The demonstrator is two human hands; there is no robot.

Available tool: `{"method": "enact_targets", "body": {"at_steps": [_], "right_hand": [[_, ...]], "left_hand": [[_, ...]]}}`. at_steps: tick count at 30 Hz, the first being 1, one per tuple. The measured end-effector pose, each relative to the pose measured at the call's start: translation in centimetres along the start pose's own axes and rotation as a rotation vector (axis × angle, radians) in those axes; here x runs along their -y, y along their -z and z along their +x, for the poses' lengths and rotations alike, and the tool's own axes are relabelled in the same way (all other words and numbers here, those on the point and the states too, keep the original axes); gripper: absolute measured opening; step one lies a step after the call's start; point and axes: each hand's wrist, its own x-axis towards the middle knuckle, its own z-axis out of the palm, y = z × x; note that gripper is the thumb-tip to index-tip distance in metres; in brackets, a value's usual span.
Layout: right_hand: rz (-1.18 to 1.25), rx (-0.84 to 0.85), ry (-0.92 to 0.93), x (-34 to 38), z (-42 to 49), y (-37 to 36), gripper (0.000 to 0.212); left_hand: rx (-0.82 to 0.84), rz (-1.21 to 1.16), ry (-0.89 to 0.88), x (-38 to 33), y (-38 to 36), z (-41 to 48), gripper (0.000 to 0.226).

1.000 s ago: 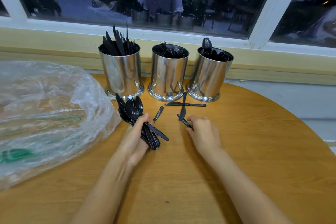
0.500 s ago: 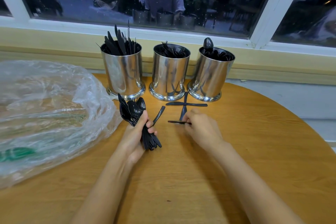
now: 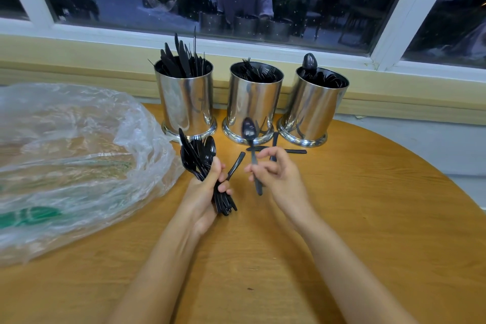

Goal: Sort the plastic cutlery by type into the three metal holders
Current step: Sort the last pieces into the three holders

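Table: wooden top with a curved edge; we see it under both forearms and stretching out on either side of the fingers.
Bag: a crumpled clear plastic bag lies on the wood outward of the left fingers, its edge near them.
Holders: three shiny cylinders stand in a row beyond the fingertips. The knife holder is beyond the left fingers, the fork holder beyond the gap between the hands, and the spoon holder beyond the right fingers and to their right.
Left hand: we see the left hand with fingers curled tight around a bundle of black cutlery, heads fanning up past the knuckles.
Right hand: the right hand pinches a single spoon by its handle, bowl raised above the fingertips in front of the fork holder, the other fingers loosely spread.
Loose pieces: a few black pieces lie on the table just behind the right fingers. One handle lies between the hands.
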Motion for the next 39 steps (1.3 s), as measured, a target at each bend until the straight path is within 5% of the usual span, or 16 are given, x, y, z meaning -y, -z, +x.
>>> {"method": "enact_targets", "body": {"at_steps": [5, 13, 18, 22, 29, 33, 36, 39], "right_hand": [[-0.035, 0.061, -0.048, -0.3, -0.9, -2.6, 0.01], [-0.298, 0.007, 0.092, 0.8, -0.2, -2.2, 0.004], [-0.396, 0.015, -0.023, 3.1, 3.3, -0.7, 0.039], [-0.381, 0.046, 0.153, 4.0, 3.0, -1.0, 0.014], [-0.421, 0.142, 0.292, 3.8, 3.0, -1.9, 0.017], [-0.325, -0.058, 0.197, 3.1, 5.3, 2.4, 0.009], [-0.517, -0.223, 0.053, -0.2, 7.7, 6.3, 0.01], [-0.76, -0.219, -0.056, -3.6, 9.5, 8.7, 0.016]], "left_hand": [[-0.041, 0.085, -0.021, -0.3, -0.4, -0.5, 0.045], [-0.006, 0.081, 0.033, -0.4, -0.2, -0.4, 0.024], [0.176, 0.192, 0.09, -0.6, -1.9, -1.6, 0.024], [0.178, 0.237, 0.099, -1.2, -2.4, -2.2, 0.008], [0.227, 0.116, 0.172, -1.5, -1.7, -2.8, 0.031], [0.173, 0.072, 0.152, -2.4, 0.1, -1.9, 0.026], [0.083, 0.085, 0.158, -2.9, 1.0, -0.6, 0.026], [0.034, 0.069, 0.141, -3.1, 0.8, 0.7, 0.022]]}}
